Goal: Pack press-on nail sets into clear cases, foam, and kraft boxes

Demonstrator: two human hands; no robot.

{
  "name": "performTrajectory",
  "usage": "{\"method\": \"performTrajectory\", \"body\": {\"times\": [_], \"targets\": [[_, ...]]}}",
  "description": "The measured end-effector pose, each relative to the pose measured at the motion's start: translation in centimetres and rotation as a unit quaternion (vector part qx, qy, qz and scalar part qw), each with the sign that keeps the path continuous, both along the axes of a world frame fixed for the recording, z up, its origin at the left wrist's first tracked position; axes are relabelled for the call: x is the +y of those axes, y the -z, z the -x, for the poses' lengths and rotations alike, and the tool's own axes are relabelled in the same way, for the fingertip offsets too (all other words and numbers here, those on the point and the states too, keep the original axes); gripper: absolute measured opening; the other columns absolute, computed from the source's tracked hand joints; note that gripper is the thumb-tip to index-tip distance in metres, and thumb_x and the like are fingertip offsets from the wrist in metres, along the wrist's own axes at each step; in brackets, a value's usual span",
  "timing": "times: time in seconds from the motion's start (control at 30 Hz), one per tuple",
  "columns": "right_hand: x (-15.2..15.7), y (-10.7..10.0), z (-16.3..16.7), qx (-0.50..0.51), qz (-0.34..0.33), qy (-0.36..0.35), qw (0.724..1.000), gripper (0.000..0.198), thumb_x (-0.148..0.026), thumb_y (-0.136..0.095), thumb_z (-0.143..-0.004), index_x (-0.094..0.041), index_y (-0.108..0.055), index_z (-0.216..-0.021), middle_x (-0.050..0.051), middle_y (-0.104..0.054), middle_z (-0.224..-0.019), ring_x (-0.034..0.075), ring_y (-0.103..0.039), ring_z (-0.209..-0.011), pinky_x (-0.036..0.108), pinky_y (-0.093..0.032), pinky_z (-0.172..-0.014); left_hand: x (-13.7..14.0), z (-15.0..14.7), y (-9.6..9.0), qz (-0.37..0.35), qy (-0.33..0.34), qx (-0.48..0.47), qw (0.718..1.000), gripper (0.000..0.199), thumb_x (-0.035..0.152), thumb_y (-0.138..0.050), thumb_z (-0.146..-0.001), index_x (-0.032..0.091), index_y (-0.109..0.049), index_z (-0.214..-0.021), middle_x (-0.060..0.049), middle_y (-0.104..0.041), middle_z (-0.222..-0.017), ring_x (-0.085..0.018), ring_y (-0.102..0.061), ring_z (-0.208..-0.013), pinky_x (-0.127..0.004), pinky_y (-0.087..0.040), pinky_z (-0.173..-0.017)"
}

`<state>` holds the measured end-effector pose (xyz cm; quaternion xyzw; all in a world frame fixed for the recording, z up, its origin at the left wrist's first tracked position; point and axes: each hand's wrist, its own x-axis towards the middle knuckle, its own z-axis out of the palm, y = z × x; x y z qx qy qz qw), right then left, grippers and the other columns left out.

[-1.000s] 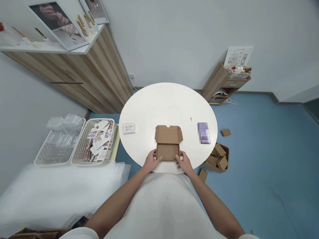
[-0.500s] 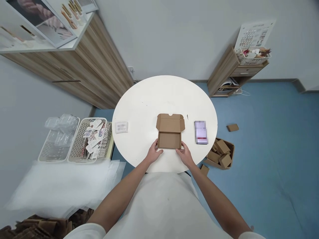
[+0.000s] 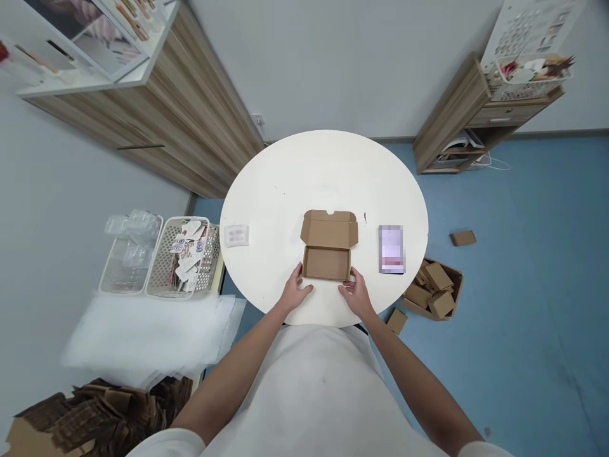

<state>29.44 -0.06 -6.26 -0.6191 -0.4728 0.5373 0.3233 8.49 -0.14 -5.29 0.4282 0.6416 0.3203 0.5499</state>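
An open cardboard box lies on the white round table, its lid raised on the far side and its inside bare. My left hand holds the box at its near left corner, fingers along the side wall and thumb in front. At the near right corner my right hand grips it in the same way, some fingertips partly hidden by the box edge. To the right of the box lies a blurred purple-and-white pack. A small clear packet rests near the table's left edge.
Left of the table stand a white basket of cards, a basket of clear plastic packs, a stack of white sheets and folded brown cardboard. On the floor at right is a carton of small boxes. A wooden cabinet stands behind.
My view has shifted slightly, so the surroundings appear moved. The box stays in much the same place between my hands.
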Motion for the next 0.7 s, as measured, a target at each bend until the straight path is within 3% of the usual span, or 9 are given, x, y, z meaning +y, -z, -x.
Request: {"method": "performTrajectory", "body": {"times": [0.1, 0.23, 0.4, 0.5, 0.7], "targets": [[-0.6, -0.5, 0.4, -0.047, -0.013, 0.032, 0.998, 0.068, -0.034, -0.055, -0.070, -0.024, -0.023, -0.130, 0.011, -0.036, -0.120, 0.012, -0.050, -0.071, 0.034, -0.049, -0.067, -0.1, 0.3, 0.2, -0.003, 0.002, -0.004, 1.000, 0.080, 0.020, -0.060, -0.067, 0.024, -0.018, -0.135, -0.010, -0.023, -0.141, -0.025, -0.025, -0.127, -0.041, -0.031, -0.099], [-1.4, -1.9, 1.8, -0.098, -0.095, 0.068, 0.988, 0.066, -0.031, -0.054, -0.072, -0.024, -0.022, -0.129, 0.010, -0.037, -0.113, 0.010, -0.043, -0.063, 0.032, -0.047, -0.060, -0.4, 1.3, 0.2, -0.008, 0.015, -0.009, 1.000, 0.077, 0.023, -0.059, -0.070, 0.025, -0.018, -0.135, -0.011, -0.026, -0.139, -0.024, -0.029, -0.126, -0.041, -0.032, -0.098], [-1.2, -4.1, 5.9, -0.118, -0.201, -0.029, 0.972, 0.053, -0.024, -0.049, -0.074, -0.023, -0.032, -0.125, 0.006, -0.046, -0.094, 0.013, -0.043, -0.066, 0.033, -0.046, -0.064, -0.4, 4.8, -0.4, -0.023, -0.025, 0.048, 0.998, 0.058, 0.035, -0.050, -0.079, 0.022, -0.028, -0.131, -0.012, -0.033, -0.135, -0.023, -0.033, -0.123, -0.040, -0.035, -0.096], [-0.4, -5.0, 9.9, -0.113, -0.177, -0.092, 0.973, 0.042, -0.023, -0.046, -0.077, -0.023, -0.041, -0.118, 0.006, -0.050, -0.094, 0.014, -0.047, -0.071, 0.033, -0.046, -0.067, -0.2, 8.7, -0.5, -0.053, -0.089, 0.125, 0.987, 0.048, 0.038, -0.043, -0.083, 0.020, -0.034, -0.126, -0.012, -0.037, -0.130, -0.022, -0.036, -0.120, -0.038, -0.037, -0.094], [2.9, -4.7, 19.0, -0.090, -0.037, -0.133, 0.986, 0.037, -0.032, -0.048, -0.076, -0.025, -0.048, -0.112, 0.006, -0.050, -0.110, 0.018, -0.051, -0.092, 0.035, -0.046, -0.077, 1.6, 18.3, -0.4, -0.067, -0.204, 0.200, 0.956, 0.050, 0.037, -0.048, -0.080, 0.021, -0.035, -0.125, -0.012, -0.034, -0.128, -0.023, -0.039, -0.115, -0.036, -0.042, -0.088]]}}
